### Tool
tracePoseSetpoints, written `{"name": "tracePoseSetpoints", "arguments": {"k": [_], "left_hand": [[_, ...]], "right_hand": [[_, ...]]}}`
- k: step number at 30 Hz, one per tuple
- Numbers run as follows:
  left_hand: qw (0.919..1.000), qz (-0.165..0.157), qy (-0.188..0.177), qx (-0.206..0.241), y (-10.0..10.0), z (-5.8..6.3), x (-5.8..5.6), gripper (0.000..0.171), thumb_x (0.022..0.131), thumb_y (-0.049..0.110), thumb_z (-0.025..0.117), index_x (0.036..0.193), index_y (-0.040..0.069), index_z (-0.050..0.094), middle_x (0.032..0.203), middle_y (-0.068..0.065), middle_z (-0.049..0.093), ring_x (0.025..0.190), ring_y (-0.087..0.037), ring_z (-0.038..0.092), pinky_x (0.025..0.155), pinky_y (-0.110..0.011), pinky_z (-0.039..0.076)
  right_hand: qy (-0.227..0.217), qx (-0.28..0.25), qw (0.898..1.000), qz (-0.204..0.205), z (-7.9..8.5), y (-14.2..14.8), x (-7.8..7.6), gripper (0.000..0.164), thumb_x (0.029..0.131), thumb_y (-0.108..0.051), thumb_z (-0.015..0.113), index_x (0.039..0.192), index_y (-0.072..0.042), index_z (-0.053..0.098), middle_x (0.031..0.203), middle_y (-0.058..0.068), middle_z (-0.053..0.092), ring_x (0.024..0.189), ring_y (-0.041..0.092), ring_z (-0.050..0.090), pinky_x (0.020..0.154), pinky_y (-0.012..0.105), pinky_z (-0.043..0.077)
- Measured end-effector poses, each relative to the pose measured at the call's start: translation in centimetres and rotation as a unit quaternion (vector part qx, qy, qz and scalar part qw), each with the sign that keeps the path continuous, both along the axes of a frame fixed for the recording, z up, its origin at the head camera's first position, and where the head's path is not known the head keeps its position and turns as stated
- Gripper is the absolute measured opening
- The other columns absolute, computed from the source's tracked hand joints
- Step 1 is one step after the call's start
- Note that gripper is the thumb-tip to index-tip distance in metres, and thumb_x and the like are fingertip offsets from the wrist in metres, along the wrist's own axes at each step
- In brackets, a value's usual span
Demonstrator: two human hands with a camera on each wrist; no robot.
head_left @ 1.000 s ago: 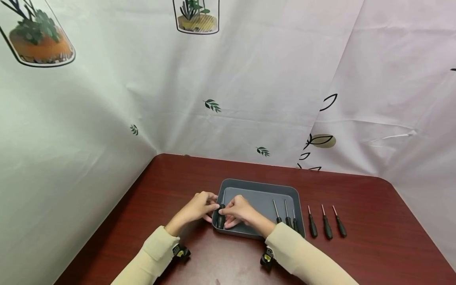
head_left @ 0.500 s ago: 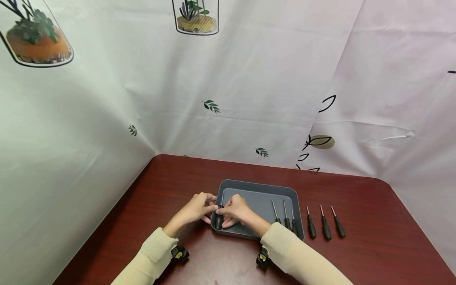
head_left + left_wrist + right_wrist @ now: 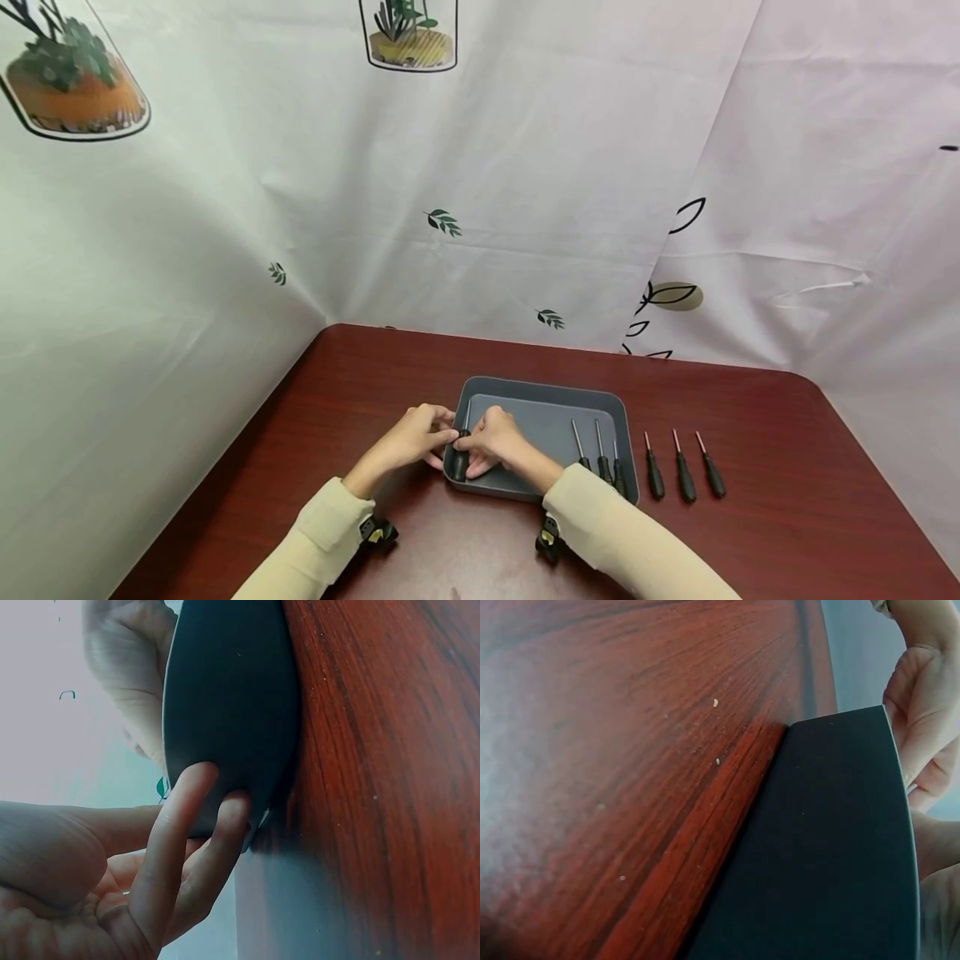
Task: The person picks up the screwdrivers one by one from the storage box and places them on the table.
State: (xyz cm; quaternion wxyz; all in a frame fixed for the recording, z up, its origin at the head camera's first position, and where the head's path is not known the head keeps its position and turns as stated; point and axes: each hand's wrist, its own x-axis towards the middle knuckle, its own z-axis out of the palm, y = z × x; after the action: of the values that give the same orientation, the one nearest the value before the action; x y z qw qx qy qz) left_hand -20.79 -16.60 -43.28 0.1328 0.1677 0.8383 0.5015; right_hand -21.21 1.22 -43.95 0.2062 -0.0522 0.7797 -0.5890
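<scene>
A dark grey rectangular tray (image 3: 525,417) lies on the table. At its left end is a screwdriver with a thick black handle (image 3: 461,465), its shaft pointing away from me along the left wall. My right hand (image 3: 497,442) reaches over the near side and holds that handle between thumb and fingers. My left hand (image 3: 412,437) grips the tray's left wall, thumb over the rim. In the left wrist view, fingers (image 3: 180,817) press the outside of that wall. The right wrist view shows mostly the tray's outer wall (image 3: 817,847); the screwdriver is hidden there.
Inside the tray's right end lie three screwdrivers (image 3: 603,457), partly behind the right sleeve. Three more black-handled screwdrivers (image 3: 684,477) lie in a row on the table (image 3: 787,467) right of the tray. A patterned white cloth (image 3: 487,250) hangs behind the table.
The right hand and the screwdriver have shifted slightly left, closer to the tray's left wall. The left hand stays at the wall. The whole view has drifted a little.
</scene>
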Motion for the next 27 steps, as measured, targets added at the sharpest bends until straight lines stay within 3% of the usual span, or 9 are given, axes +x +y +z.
{"name": "tracePoseSetpoints", "arguments": {"k": [14, 27], "left_hand": [[1.0000, 0.006, -0.003, 0.002, 0.1, 0.1, 0.0, 0.030, 0.097, -0.001, 0.062, 0.123, -0.017, 0.058, 0.092, -0.015, 0.070, 0.067, -0.025, 0.070, 0.052, -0.034, 0.062], [0.9998, 0.012, -0.017, 0.001, 0.2, 0.2, 0.0, 0.030, 0.097, -0.001, 0.062, 0.124, -0.015, 0.058, 0.094, -0.018, 0.069, 0.069, -0.026, 0.070, 0.053, -0.035, 0.062]], "right_hand": [[-0.043, -0.009, 0.999, 0.001, 0.1, 0.3, -0.4, 0.016, 0.083, 0.003, 0.069, 0.074, 0.004, 0.056, 0.059, 0.020, 0.063, 0.045, 0.026, 0.066, 0.048, 0.034, 0.061], [-0.058, -0.002, 0.998, 0.008, 1.0, 1.8, -0.7, 0.012, 0.088, -0.002, 0.067, 0.088, 0.008, 0.062, 0.066, 0.016, 0.063, 0.050, 0.026, 0.068, 0.053, 0.034, 0.062]]}}
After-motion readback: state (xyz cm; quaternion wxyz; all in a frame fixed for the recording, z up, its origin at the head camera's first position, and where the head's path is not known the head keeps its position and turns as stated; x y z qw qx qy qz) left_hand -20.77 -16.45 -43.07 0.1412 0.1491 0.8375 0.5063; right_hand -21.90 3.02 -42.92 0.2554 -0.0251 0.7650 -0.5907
